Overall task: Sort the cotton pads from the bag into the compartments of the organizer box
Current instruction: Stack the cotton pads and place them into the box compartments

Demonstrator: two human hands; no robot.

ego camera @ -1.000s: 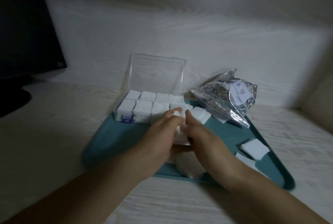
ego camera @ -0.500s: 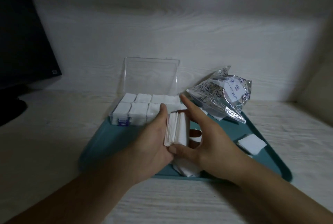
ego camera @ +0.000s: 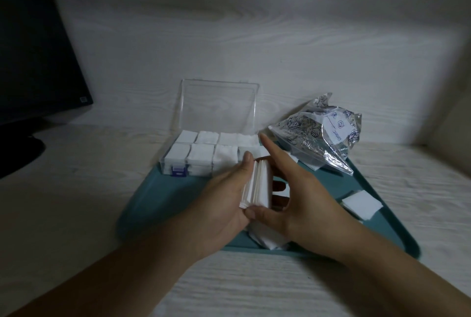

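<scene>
I hold a stack of white cotton pads [ego camera: 257,186] on edge above the teal tray [ego camera: 158,202]. My left hand [ego camera: 219,204] grips the stack, thumb on top and fingers wrapped round its far face. My right hand [ego camera: 300,189] lies against the stack's right side with straight fingers, its thumb pressing the near edge. The clear organizer box [ego camera: 178,163] stands open just beyond, lid [ego camera: 219,107] upright, and every compartment I can see holds white pads. The crinkled plastic bag [ego camera: 323,138] lies to the right of the box.
Loose pads [ego camera: 362,204] lie at the tray's right side, and a small pile of pads [ego camera: 267,239] sits under my hands at its front edge. A dark monitor [ego camera: 33,61] stands at the left. The wall runs close behind the box.
The stack went from bunched between both hands to upright in my left hand. My right hand's fingers straightened along its side.
</scene>
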